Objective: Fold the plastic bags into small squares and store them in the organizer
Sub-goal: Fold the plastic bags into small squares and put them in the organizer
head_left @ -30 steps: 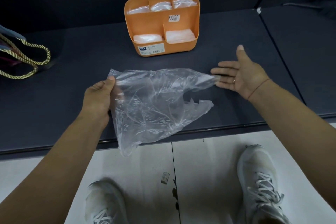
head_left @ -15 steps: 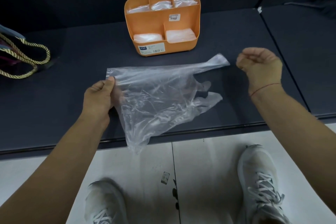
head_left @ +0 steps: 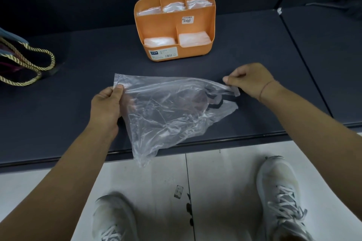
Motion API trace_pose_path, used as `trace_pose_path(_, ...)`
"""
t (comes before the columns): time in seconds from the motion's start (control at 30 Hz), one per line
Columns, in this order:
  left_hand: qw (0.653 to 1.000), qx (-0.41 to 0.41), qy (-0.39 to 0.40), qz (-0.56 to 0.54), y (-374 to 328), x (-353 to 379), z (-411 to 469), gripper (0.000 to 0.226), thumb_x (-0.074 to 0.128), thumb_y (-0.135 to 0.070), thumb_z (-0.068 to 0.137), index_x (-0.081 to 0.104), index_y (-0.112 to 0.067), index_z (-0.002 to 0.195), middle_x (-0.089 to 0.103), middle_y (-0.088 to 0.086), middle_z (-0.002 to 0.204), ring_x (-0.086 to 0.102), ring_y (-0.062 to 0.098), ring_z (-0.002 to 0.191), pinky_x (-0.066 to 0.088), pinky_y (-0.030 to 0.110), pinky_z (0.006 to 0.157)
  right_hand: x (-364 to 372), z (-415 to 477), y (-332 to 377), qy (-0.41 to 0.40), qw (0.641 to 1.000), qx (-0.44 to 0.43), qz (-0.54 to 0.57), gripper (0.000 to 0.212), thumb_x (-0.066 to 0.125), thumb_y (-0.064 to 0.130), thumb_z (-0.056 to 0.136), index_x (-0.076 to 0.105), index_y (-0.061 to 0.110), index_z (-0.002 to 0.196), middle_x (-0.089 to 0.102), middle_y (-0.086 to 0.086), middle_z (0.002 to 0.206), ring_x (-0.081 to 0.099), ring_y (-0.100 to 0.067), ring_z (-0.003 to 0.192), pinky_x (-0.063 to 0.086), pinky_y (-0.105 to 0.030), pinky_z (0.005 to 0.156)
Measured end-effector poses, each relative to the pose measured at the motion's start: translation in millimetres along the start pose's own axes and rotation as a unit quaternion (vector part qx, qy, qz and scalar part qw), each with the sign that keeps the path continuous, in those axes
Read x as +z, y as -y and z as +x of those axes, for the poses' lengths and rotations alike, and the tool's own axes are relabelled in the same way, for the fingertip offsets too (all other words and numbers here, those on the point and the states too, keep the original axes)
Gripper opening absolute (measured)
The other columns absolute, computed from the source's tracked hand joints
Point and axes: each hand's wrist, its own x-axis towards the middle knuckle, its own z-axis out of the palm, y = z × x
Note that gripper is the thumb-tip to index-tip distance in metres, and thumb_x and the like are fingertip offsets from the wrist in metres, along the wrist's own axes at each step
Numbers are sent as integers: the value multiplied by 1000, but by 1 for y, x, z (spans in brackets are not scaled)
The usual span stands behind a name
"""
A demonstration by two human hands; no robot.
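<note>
Pinching the far-left corner of the bag (head_left: 166,107), the fingers (head_left: 118,92) of my left hand (head_left: 106,103) are clamped on the film with the thumb on top. The fingers (head_left: 228,80) of my right hand (head_left: 248,80) are curled and nip one handle (head_left: 233,90) at the right, so the far edge runs taut between the hands.

The bag spreads low over the bench (head_left: 88,60); I cannot tell whether it touches. Its near tip droops past the near edge toward the floor (head_left: 215,191).

I judge it almost weightless, limp and slick. It will hold no shape by itself and will trap air and slide on itself, so creases need pressing flat on the bench. Corners and handle ends are the best holds. A hard tug could stretch the thin film.

I count one loose bag with two handles, only one of them held. Farther off stands one orange organizer (head_left: 168,18) with five compartments, three far and two near, each showing folded bags (head_left: 193,38); their number I cannot tell. One rope-handled tote (head_left: 25,60) lies far left, and two white shoes (head_left: 280,191) are on the floor.
</note>
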Motion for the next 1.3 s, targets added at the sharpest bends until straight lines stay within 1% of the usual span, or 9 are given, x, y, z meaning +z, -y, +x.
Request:
trace_pose_path(0.17,1000,-4,-2,-4,-1,0,1,29,58,-26,99,62,-20,71,65,-10,59,60,5,54,52,24,58,-10,-8,0,138,989,-51,-24,31,50,40,97,72,18,99,59,11,98,53,0,90,39,-17,81)
trace_pose_path(0.3,999,-20,-3,-36,-2,-7,2,28,57,-26,100,61,-19,73,66,-9,62,61,6,55,53,21,55,-13,-7,-7,156,977,-97,-108,13,74,33,81,70,22,74,56,-1,104,54,-7,93,41,-12,84)
trace_pose_path(0.53,999,-14,3,-44,2,-13,6,24,57,-28,99,65,-20,78,69,-10,67,64,6,62,55,24,62,-22,-12,-20,161,962,-109,193,62,74,66,65,69,6,77,63,-4,89,56,-12,86,42,-29,86)
trace_pose_path(0.63,998,-21,7,-51,2,-13,6,23,58,-29,99,65,-21,79,70,-7,72,65,8,65,57,26,65,-21,-10,-22,208,922,-96,313,52,75,70,61,65,19,64,63,0,84,57,-13,83,49,-25,80)
trace_pose_path(0.73,998,-28,3,-55,3,-16,9,22,58,-30,99,64,-20,80,69,-4,75,65,9,64,56,27,64,-21,-9,-20,233,918,-107,303,46,74,64,68,59,21,63,62,1,79,53,-15,75,48,-27,75)
trace_pose_path(0.87,998,-34,-2,-55,3,-16,10,24,57,-30,99,62,-21,77,67,-2,76,63,11,65,56,30,68,-20,-13,-19,231,909,-82,336,54,79,66,60,61,20,83,66,-3,100,63,-14,90,53,-26,76)
trace_pose_path(1.0,998,-29,-8,-58,2,-14,7,26,55,-28,101,61,-20,77,68,-6,67,64,8,58,56,23,55,-3,-26,-20,109,969,-102,199,70,87,28,66,44,31,122,50,0,128,60,-10,100,54,-25,85)
trace_pose_path(1.1,998,-26,-11,-59,2,-13,6,26,54,-27,101,61,-19,77,67,-10,60,63,5,55,54,21,53,23,-34,-23,-44,969,-150,190,69,79,-4,72,40,36,112,43,-1,128,60,-10,88,52,-19,79)
trace_pose_path(1.3,999,-7,-6,-48,2,-11,3,25,53,-26,102,61,-18,80,67,-12,58,63,2,53,53,18,51,50,-22,-31,-164,959,-189,132,68,79,0,71,38,46,98,39,-6,128,60,-25,90,53,-32,84)
